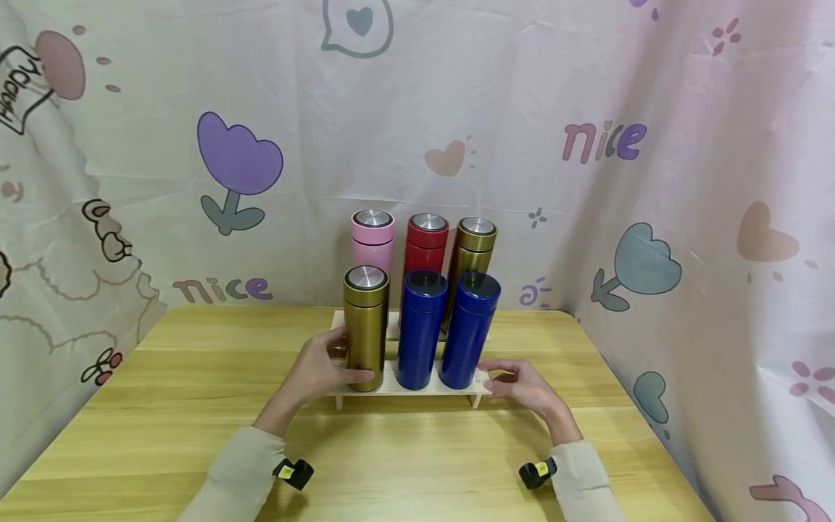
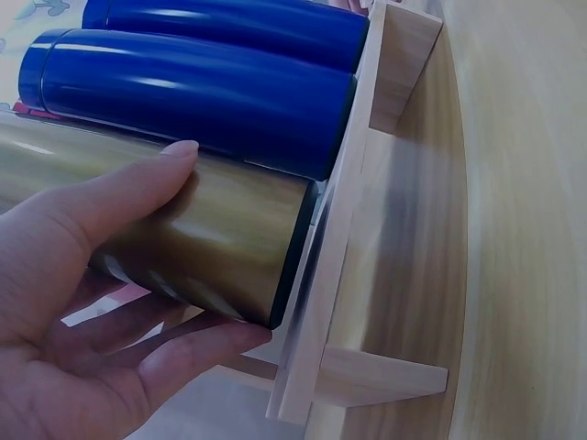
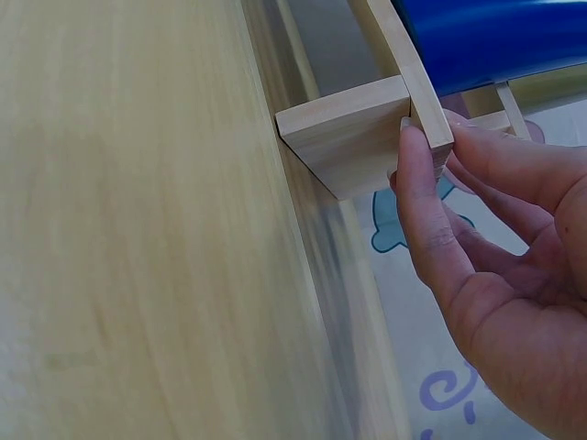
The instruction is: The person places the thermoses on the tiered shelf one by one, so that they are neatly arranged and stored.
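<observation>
A gold thermos bottle (image 1: 365,330) stands at the left of the front step of a two-step wooden rack (image 1: 389,378). My left hand (image 1: 317,370) holds it low down, thumb (image 2: 138,192) across its front and fingers behind. Beside it on the same step are two blue thermos bottles (image 1: 420,337), the right one (image 1: 468,337) at the end. My right hand (image 3: 514,247) pinches the right end of the front board (image 3: 426,101) between thumb and fingers, just above its leg (image 3: 348,137).
On the back step stand a pink bottle (image 1: 373,243), a red bottle (image 1: 427,246) and another gold bottle (image 1: 474,250), partly hidden by the front row. The rack sits on a wood-grain table (image 1: 417,464). A printed curtain (image 1: 496,109) hangs behind and at both sides.
</observation>
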A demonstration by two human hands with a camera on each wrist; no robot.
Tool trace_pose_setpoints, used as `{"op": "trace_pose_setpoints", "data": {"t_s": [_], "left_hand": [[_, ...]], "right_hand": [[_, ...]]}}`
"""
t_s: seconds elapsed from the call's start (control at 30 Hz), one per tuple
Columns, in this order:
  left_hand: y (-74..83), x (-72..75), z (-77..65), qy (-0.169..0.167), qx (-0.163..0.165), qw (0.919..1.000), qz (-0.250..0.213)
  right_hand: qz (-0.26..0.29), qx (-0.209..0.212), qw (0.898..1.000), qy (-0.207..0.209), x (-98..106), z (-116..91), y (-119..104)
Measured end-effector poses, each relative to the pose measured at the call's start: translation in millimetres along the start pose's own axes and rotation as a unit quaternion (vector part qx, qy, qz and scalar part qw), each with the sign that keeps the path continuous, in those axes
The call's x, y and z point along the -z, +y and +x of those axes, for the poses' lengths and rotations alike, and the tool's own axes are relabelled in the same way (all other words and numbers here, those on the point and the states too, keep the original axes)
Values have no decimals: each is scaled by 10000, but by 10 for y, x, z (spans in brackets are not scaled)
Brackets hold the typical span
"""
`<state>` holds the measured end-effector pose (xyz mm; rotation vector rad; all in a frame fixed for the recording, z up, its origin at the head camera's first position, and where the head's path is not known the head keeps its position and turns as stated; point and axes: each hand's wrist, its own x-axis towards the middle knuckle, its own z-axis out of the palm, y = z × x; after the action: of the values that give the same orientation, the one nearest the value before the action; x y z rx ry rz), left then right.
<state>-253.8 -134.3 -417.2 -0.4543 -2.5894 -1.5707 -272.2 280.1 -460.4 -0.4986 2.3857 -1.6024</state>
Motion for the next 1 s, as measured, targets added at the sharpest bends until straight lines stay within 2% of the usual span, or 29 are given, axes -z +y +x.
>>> {"op": "trace_pose_setpoints", "data": {"t_s": [1.0], "left_hand": [[-13, -24, 23, 21, 17, 10000, -65]], "right_hand": [[79, -79, 9999, -7, 11, 8, -9]]}}
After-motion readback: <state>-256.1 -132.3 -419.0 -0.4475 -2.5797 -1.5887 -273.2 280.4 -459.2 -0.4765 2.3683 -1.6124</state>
